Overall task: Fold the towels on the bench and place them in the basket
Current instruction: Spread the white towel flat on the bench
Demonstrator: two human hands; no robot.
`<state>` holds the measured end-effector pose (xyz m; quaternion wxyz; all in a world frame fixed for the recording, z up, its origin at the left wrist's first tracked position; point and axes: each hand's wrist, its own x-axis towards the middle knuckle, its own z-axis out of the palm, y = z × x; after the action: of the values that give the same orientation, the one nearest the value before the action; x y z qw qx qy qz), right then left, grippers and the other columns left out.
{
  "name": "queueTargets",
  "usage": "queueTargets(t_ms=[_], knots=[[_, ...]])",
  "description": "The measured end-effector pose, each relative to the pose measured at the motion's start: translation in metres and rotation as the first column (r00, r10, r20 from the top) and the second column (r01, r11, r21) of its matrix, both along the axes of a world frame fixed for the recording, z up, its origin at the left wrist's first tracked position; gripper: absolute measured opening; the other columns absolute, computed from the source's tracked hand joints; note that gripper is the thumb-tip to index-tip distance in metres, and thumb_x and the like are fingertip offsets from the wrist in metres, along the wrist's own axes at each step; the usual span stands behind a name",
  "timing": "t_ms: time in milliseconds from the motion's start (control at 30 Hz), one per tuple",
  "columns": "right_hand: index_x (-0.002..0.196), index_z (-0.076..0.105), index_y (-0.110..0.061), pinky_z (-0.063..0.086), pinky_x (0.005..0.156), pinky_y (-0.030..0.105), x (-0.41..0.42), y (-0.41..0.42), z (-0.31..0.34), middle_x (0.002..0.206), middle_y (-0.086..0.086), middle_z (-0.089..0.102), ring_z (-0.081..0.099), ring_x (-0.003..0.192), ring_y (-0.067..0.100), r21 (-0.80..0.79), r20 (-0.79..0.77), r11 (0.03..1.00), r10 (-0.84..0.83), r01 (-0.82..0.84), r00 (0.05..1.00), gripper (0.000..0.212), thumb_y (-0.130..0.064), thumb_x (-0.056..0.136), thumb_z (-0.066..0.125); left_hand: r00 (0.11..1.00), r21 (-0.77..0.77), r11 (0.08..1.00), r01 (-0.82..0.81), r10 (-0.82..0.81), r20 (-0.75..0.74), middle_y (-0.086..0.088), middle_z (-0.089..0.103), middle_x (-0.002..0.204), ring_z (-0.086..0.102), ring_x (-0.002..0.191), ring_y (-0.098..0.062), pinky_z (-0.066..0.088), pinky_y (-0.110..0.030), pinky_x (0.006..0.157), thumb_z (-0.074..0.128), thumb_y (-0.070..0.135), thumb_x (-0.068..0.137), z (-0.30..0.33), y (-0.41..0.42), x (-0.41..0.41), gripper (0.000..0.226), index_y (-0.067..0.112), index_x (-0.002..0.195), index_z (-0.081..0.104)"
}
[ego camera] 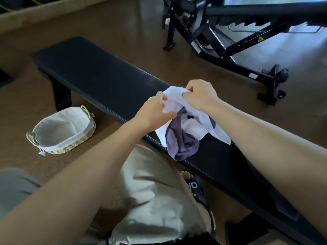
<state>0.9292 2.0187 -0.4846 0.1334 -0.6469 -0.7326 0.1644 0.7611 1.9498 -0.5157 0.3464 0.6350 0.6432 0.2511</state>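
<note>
A white towel (198, 124) hangs crumpled above the black padded bench (99, 76), lifted at its top edge. My left hand (154, 112) pinches the towel's left side and my right hand (200, 94) grips its upper edge just beside it. Under the white towel a purple towel (180, 142) lies bunched on the bench's near edge, partly covered. The woven basket (88, 133) with a white cloth liner sits on the floor to the left of the bench, with nothing inside it.
A black adjustable gym bench frame (230, 41) stands on the floor behind the bench at the upper right. My knees in light shorts and a foot in a dark sandal (196, 188) are close against the bench's near side. Brown carpet surrounds the basket.
</note>
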Motion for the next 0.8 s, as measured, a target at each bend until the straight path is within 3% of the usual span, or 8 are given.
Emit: queueTargets(t_ms=[100, 167, 300, 367, 467, 600, 700, 800], knots=[[0.077, 0.055, -0.015, 0.041, 0.062, 0.031, -0.002, 0.004, 0.017, 0.078, -0.002, 0.057, 0.052, 0.073, 0.02, -0.012, -0.178, 1.0, -0.005, 0.003, 0.984, 0.007, -0.017, 0.083, 0.058, 0.999, 0.111, 0.994, 0.021, -0.026, 0.044, -0.003, 0.051, 0.114, 0.055, 0.103, -0.018, 0.042, -0.027, 0.08, 0.077, 0.03, 0.085, 0.014, 0.007, 0.006, 0.077, 0.026, 0.148, 0.032], [0.079, 0.057, -0.012, 0.037, 0.057, 0.025, -0.007, 0.005, 0.028, 0.074, -0.003, 0.052, 0.046, 0.067, 0.015, -0.028, -0.289, 1.0, -0.002, -0.007, 0.957, 0.01, -0.019, 0.084, 0.062, 0.998, 0.151, 0.988, 0.03, -0.038, 0.057, 0.003, 0.051, 0.101, 0.054, 0.101, -0.017, 0.04, -0.023, 0.079, 0.078, 0.03, 0.086, 0.022, 0.013, 0.012, 0.079, 0.029, 0.15, 0.032], [0.088, 0.066, -0.003, 0.055, 0.076, 0.03, -0.012, 0.004, 0.034, 0.082, 0.008, 0.06, 0.06, 0.078, 0.02, -0.163, -0.528, 0.982, -0.001, -0.1, 0.849, 0.016, -0.018, 0.092, 0.064, 0.999, 0.159, 0.986, -0.042, 0.038, 0.027, 0.0, 0.066, 0.09, 0.06, 0.087, -0.024, 0.046, -0.028, 0.07, 0.065, 0.039, 0.094, 0.022, 0.03, 0.014, 0.027, 0.02, 0.108, 0.054], [0.09, 0.068, -0.009, 0.06, 0.085, 0.042, -0.011, 0.008, 0.025, 0.087, 0.013, 0.067, 0.068, 0.088, 0.03, -0.191, -0.626, 0.98, -0.074, -0.061, 0.776, 0.014, -0.022, 0.092, 0.063, 0.999, 0.147, 0.988, -0.044, 0.045, -0.002, -0.002, 0.066, 0.086, 0.056, 0.078, -0.026, 0.044, -0.032, 0.067, 0.056, 0.039, 0.099, 0.02, 0.036, 0.011, 0.026, 0.013, 0.097, 0.052], [0.099, 0.067, -0.016, 0.055, 0.077, 0.038, -0.001, 0.02, 0.008, 0.087, 0.001, 0.066, 0.064, 0.084, 0.025, -0.131, -0.529, 0.986, -0.157, 0.103, 0.834, 0.016, -0.022, 0.092, 0.054, 1.0, 0.102, 0.995, -0.002, 0.003, -0.011, -0.009, 0.063, 0.084, 0.046, 0.073, -0.018, 0.039, -0.033, 0.065, 0.049, 0.034, 0.101, 0.026, 0.04, 0.004, 0.026, 0.008, 0.099, 0.051], [0.105, 0.067, -0.023, 0.052, 0.079, 0.031, 0.012, 0.025, -0.011, 0.1, -0.005, 0.067, 0.063, 0.096, 0.018, -0.271, -0.272, 0.962, -0.059, -0.018, 0.961, 0.021, -0.029, 0.085, 0.063, 0.997, -0.023, 1.0, -0.015, 0.013, -0.08, -0.003, 0.068, 0.088, 0.06, 0.08, -0.02, 0.05, -0.036, 0.073, 0.057, 0.022, 0.096, 0.03, 0.055, -0.013, 0.009, 0.014, 0.095, 0.054], [0.109, 0.06, -0.029, 0.051, 0.082, 0.032, 0.012, 0.026, -0.016, 0.105, -0.007, 0.067, 0.062, 0.101, 0.018, -0.311, -0.282, 0.948, -0.021, -0.07, 0.959, 0.032, -0.04, 0.08, 0.067, 0.968, -0.262, 0.958, -0.114, 0.167, 0.188, -0.014, 0.073, 0.105, 0.073, 0.094, -0.021, 0.06, -0.043, 0.09, 0.05, 0.018, 0.097, 0.037, 0.058, -0.011, 0.011, 0.011, 0.095, 0.058], [0.112, 0.064, -0.028, 0.043, 0.069, 0.028, 0.01, 0.026, -0.021, 0.103, -0.006, 0.065, 0.061, 0.096, 0.018, -0.269, -0.235, 0.956, 0.055, -0.119, 0.97, 0.029, -0.034, 0.085, 0.07, 0.924, -0.409, 0.909, -0.077, 0.219, 0.314, -0.008, 0.071, 0.099, 0.074, 0.088, -0.019, 0.061, -0.037, 0.088, 0.05, 0.047, 0.101, 0.048, 0.057, -0.001, 0.039, 0.014, 0.086, 0.064]])
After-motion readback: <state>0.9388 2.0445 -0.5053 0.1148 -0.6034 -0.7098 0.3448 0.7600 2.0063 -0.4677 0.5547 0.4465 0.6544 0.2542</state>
